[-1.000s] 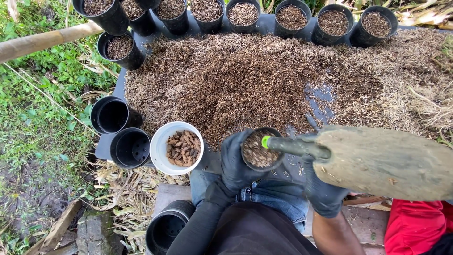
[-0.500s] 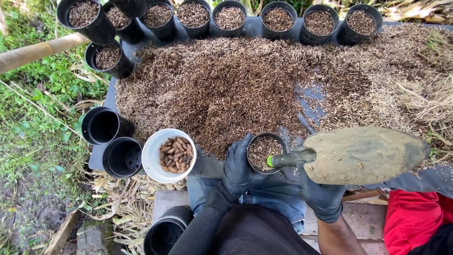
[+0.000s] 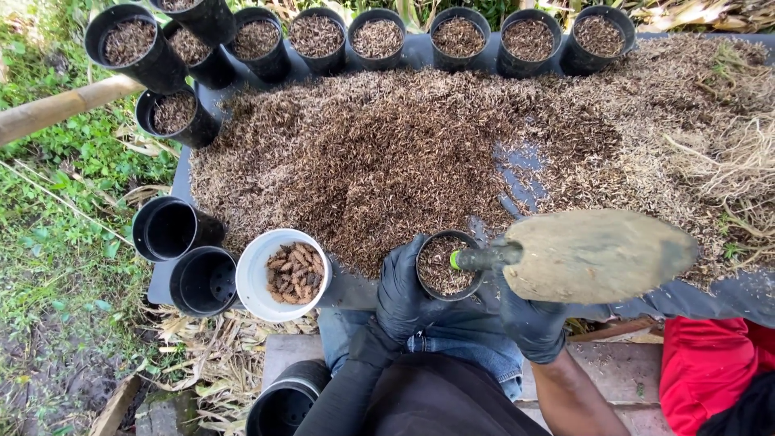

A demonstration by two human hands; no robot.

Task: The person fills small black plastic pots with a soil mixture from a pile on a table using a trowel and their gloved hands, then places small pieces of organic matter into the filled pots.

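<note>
While the left hand [image 3: 401, 292], in a black glove, wraps its fingers around the side of a small black pot [image 3: 446, 266] at the near edge of the dark sheet [image 3: 759, 295], the right hand [image 3: 531, 324], gloved the same way, sits just beside that pot on its right. The pot is partly filled with brown husk mix and stands against the near foot of the big mound of husk mix [image 3: 404, 153] that covers most of the sheet. A trowel [image 3: 593, 255] with a broad, soil-dulled blade lies level above the right hand, its dark handle with a green end cap reaching over the pot's rim; whether the right hand's fingers are clenched on the handle cannot be told, since the blade hides them. Left of the held pot, at the near edge, stands a white cup [image 3: 266, 278] holding brown seed pieces. Two empty black pots [image 3: 190, 258] lie at the near left corner. A row of filled pots [image 3: 379, 36] lines the far edge, curving down the left edge.
</note>
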